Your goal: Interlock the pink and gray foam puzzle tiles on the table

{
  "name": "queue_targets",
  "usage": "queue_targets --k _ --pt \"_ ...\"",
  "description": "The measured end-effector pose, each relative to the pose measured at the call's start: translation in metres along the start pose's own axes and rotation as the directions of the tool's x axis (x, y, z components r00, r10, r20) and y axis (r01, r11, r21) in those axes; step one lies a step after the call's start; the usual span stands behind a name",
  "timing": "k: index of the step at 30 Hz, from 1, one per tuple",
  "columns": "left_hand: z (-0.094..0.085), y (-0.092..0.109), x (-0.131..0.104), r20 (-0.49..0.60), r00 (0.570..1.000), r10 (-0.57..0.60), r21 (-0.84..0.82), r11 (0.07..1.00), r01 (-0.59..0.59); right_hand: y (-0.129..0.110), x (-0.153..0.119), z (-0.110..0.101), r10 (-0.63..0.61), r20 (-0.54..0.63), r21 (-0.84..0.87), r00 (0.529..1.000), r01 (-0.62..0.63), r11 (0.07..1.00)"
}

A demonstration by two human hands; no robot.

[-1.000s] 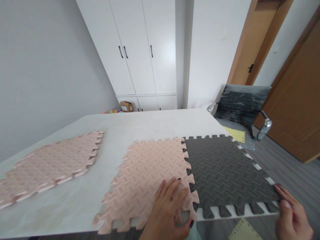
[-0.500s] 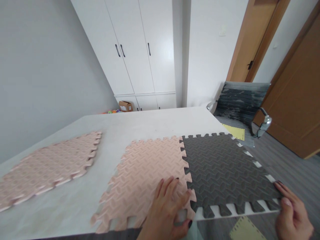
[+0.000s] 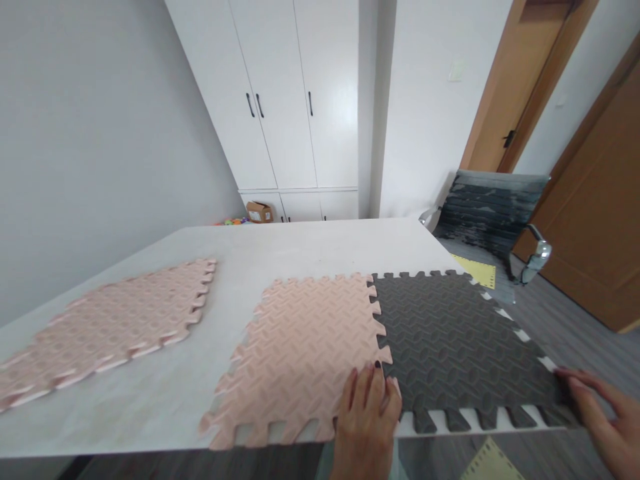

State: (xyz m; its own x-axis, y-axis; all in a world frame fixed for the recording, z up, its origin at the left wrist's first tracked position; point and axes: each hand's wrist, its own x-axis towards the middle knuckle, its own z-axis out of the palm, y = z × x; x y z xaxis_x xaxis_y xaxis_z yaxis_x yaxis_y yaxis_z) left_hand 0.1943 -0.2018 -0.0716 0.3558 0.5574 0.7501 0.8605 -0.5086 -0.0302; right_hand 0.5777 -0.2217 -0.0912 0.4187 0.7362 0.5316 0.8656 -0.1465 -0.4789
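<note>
Pink foam tile [image 3: 307,333] left of grey foam tile [image 3: 453,340]; left hand [image 3: 365,413] flat, released; right hand [image 3: 607,415], grip unclear. Likely seam-pressing; wants even pressure.

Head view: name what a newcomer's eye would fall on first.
Probably the dark grey mat on the right of the white table, its toothed edge against the pale pink mat beside it. Next, the hands: the left hand on the pink mat's near right corner, the right hand at the grey mat's near right corner. More pink matting lies apart at left.
</note>
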Motion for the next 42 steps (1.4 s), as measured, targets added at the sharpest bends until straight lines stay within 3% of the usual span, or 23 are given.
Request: queue_targets --k 2,5,6,8,10,11,13,16,20,27,33,37,42 --pt "0.0 0.0 0.0 -0.015 1.0 -0.001 -0.006 1.0 0.001 -0.023 0.03 -0.005 -0.099 0.053 -0.01 0.994 0.1 0.995" --pt "-0.003 -0.001 -0.001 -0.026 1.0 -0.004 -0.012 1.0 0.004 -0.097 0.064 0.003 -0.34 0.149 0.106 0.928 0.327 0.939" --pt "-0.004 -0.002 -0.001 -0.036 0.999 -0.006 -0.014 1.0 0.006 -0.127 0.069 0.011 -0.42 0.215 0.164 0.882 0.392 0.905" --pt "-0.005 -0.002 -0.001 -0.059 0.998 -0.009 -0.02 1.0 0.008 -0.182 0.072 0.03 -0.601 0.362 0.245 0.713 0.549 0.799" --pt "-0.003 -0.002 -0.001 -0.092 0.996 -0.019 -0.03 0.999 0.016 -0.223 0.066 0.052 -0.689 0.468 0.261 0.553 0.659 0.706" --pt "-0.001 -0.002 0.0 -0.115 0.993 -0.03 -0.036 0.999 0.026 -0.237 0.062 0.063 -0.698 0.51 0.248 0.503 0.69 0.679" --pt "0.005 0.0 0.0 -0.183 0.981 -0.069 -0.057 0.997 0.06 -0.251 0.052 0.082 -0.683 0.569 0.21 0.457 0.723 0.658" --pt "0.015 0.003 0.0 -0.291 0.946 -0.141 -0.102 0.988 0.116 -0.254 0.041 0.101 -0.644 0.609 0.156 0.464 0.725 0.67" --pt "0.022 0.004 -0.001 -0.315 0.939 -0.139 -0.114 0.988 0.108 -0.251 0.036 0.107 -0.617 0.613 0.131 0.493 0.707 0.695" --pt "0.023 0.003 -0.005 -0.327 0.932 -0.158 -0.132 0.984 0.12 -0.255 0.063 0.104 -0.595 0.686 0.219 0.419 0.66 0.718" --pt "0.007 -0.007 -0.001 -0.25 0.967 -0.037 -0.064 0.998 0.021 -0.231 0.112 0.149 -0.485 0.666 0.101 0.567 0.576 0.812" --pt "0.008 -0.011 0.0 -0.256 0.967 0.003 -0.041 0.999 -0.014 -0.215 0.125 0.176 -0.407 0.749 0.085 0.522 0.534 0.841" --pt "0.012 -0.012 0.001 -0.27 0.963 0.016 -0.051 0.998 -0.03 -0.214 0.124 0.179 -0.424 0.753 0.127 0.504 0.521 0.844"
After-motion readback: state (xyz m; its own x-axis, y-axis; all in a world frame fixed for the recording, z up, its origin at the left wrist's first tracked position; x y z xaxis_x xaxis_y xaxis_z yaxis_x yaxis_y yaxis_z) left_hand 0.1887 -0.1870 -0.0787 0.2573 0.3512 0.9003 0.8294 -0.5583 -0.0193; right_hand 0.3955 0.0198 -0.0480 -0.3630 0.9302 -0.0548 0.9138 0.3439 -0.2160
